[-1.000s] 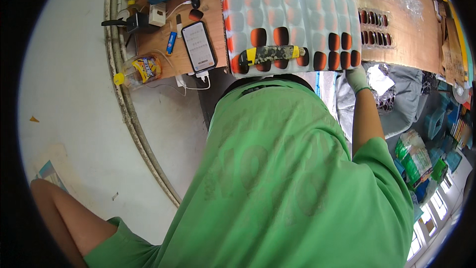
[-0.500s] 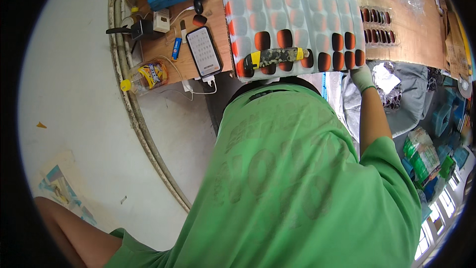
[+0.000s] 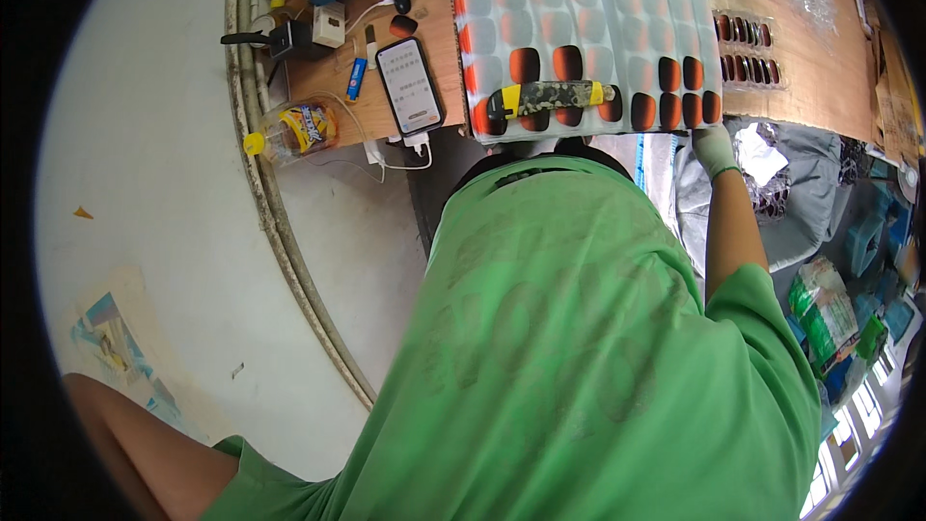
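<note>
Right hand (image 3: 715, 151), pale-gloved, at the near right corner of the sheet of tinted lenses (image 3: 639, 36); fingertips hidden from me, can't tell if closed on it or merely touching. Left hand out of sight. Sheet sits at the tabletop's (image 3: 815, 87) near edge; camouflage-patterned tool (image 3: 558, 97) lies along its near side.

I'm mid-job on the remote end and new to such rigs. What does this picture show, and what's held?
There's no machine: this is a person, seen from a fisheye camera on their head, which bends straight edges. The gloved right hand is at the near right corner of a lens sheet; whether it grips is unclear. The left hand is out of view. A yellow-ended tool lies on the sheet, and a phone lies left of it on the wooden table.
</note>
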Available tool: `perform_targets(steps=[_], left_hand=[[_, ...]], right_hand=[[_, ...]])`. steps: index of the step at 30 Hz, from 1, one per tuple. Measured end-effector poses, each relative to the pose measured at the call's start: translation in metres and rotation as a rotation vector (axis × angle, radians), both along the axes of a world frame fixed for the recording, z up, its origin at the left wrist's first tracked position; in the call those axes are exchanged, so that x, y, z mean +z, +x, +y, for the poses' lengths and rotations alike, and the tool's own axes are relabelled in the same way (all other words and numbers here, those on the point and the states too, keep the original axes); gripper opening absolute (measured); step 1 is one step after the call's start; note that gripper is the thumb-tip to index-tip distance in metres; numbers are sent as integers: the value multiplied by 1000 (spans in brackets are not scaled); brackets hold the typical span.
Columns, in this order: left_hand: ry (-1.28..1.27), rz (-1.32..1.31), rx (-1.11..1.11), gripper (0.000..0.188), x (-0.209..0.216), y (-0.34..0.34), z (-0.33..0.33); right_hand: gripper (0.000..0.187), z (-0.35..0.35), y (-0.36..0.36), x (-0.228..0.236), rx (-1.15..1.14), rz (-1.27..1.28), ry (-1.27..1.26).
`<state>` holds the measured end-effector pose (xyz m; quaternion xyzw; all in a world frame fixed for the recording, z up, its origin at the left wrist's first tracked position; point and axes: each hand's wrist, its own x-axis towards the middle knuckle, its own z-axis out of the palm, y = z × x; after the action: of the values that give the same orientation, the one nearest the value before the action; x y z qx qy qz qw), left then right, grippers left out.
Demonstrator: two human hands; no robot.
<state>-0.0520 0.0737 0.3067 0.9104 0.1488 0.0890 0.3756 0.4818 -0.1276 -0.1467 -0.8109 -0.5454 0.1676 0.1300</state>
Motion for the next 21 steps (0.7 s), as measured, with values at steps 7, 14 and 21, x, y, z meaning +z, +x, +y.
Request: perform_targets(steps=[7,14,21], left_hand=[[-3,6,13,38,4,-4,-3],[-10,0,24,36,9,-10,-6],[-29,-6,15,35,20,-13,-5]], right_hand=[[29,-2,13,-26,53,-74,20],[34,-9,21,-28,145,-200,84],[39,-15,21,-24,3,-105,45]])
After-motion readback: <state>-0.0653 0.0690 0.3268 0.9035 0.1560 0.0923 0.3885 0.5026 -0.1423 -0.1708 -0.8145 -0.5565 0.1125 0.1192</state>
